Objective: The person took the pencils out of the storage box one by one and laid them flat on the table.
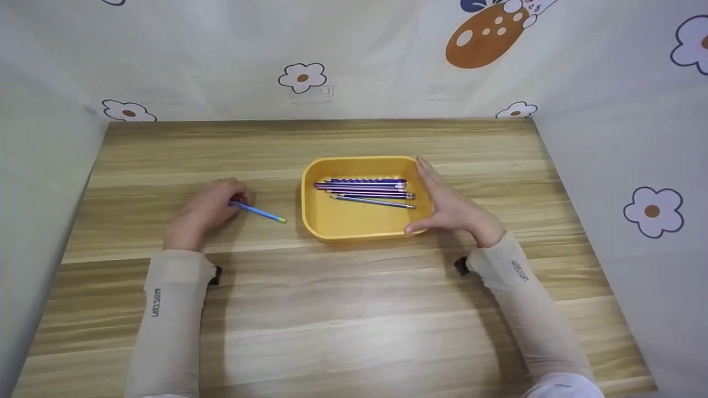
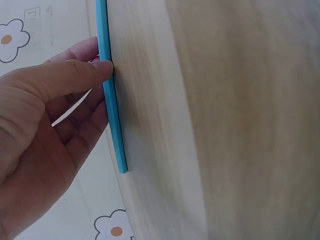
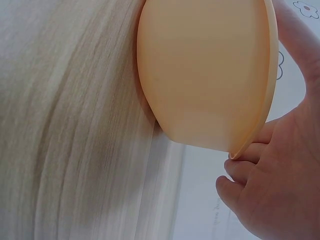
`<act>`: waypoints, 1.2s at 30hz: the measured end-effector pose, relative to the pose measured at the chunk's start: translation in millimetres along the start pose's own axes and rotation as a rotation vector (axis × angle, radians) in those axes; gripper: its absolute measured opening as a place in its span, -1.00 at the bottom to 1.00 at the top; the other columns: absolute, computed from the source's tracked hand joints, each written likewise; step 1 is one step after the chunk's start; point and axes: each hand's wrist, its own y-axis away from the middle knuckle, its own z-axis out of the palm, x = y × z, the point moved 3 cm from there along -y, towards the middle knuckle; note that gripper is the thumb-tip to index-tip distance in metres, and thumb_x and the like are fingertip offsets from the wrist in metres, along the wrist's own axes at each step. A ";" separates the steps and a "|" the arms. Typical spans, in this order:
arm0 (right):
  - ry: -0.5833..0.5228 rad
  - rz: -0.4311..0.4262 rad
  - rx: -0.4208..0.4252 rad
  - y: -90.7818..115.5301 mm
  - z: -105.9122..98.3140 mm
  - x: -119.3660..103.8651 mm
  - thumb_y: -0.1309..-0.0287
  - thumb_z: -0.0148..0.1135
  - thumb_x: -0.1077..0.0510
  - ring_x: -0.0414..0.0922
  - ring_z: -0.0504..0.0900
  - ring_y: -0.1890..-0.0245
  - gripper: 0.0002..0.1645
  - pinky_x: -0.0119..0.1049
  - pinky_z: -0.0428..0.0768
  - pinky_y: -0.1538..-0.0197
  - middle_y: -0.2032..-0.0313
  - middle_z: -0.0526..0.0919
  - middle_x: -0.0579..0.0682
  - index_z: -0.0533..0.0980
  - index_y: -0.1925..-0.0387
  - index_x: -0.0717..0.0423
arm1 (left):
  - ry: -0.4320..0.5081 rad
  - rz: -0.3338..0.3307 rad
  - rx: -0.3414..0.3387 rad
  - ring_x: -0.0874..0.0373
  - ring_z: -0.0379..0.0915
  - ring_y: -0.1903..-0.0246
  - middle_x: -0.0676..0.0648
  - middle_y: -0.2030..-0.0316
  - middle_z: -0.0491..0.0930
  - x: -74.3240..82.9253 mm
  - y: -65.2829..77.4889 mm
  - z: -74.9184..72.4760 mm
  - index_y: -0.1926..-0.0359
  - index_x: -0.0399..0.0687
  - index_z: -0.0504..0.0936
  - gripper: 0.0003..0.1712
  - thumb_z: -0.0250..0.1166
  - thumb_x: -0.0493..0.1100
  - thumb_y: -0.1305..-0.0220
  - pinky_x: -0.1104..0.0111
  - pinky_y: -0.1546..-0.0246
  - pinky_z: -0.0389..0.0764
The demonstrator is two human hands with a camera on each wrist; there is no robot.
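Note:
My left hand (image 1: 207, 213) pinches a blue pencil (image 1: 260, 211) between thumb and fingers, left of the yellow bin (image 1: 354, 224). The pencil's greenish-yellow end points toward the bin. In the left wrist view, the thumb presses across the blue shaft (image 2: 114, 125), close over the wooden surface. At the bin's right end, my right hand (image 1: 451, 204) grips the container, thumb at the near rim and fingers at the far corner. Several purple and dark blue pencils (image 1: 365, 190) lie inside, mostly side by side. The right wrist view shows the bin's outer wall (image 3: 205, 70) and fingers curled around its rim.
Beneath everything is a wood-grain tabletop (image 1: 343, 309). Pale sheets printed with flowers and a brown spotted figure (image 1: 487, 36) stand along the back and both sides. A dark wrist device (image 1: 462, 266) sticks out under the right sleeve.

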 end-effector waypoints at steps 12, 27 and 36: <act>-0.003 -0.016 -0.015 -0.7 0.6 -1.1 0.30 0.59 -0.34 0.03 -0.42 -0.60 0.74 0.05 -0.22 -0.59 -0.58 -0.50 0.03 -0.42 -0.56 0.12 | 0.012 0.078 0.007 -0.15 0.56 0.03 -0.23 0.13 0.66 0.4 -0.4 1.0 0.12 -0.22 0.68 -0.75 0.21 -0.48 -0.22 -0.05 -0.09 0.54; -0.007 -0.001 -0.003 0.1 1.5 0.3 0.26 0.63 -0.23 0.03 -0.40 -0.60 0.70 0.06 -0.19 -0.59 -0.57 -0.52 -0.05 -0.41 -0.57 0.08 | 0.144 0.049 0.094 -0.11 0.52 -0.06 -0.20 0.04 0.63 19.6 -1.7 -3.0 0.05 -0.19 0.65 -0.80 0.28 -0.23 -0.34 -0.03 -0.19 0.48; -0.008 -0.011 -0.016 0.6 -0.6 -0.7 0.29 0.60 -0.32 0.03 -0.42 -0.60 0.73 0.04 -0.21 -0.59 -0.58 -0.51 0.02 -0.41 -0.56 0.13 | 0.290 0.107 0.105 -0.09 0.56 -0.01 -0.24 0.03 0.66 31.8 -9.9 -2.9 0.01 -0.26 0.63 -0.77 0.26 -0.29 -0.34 0.00 -0.14 0.55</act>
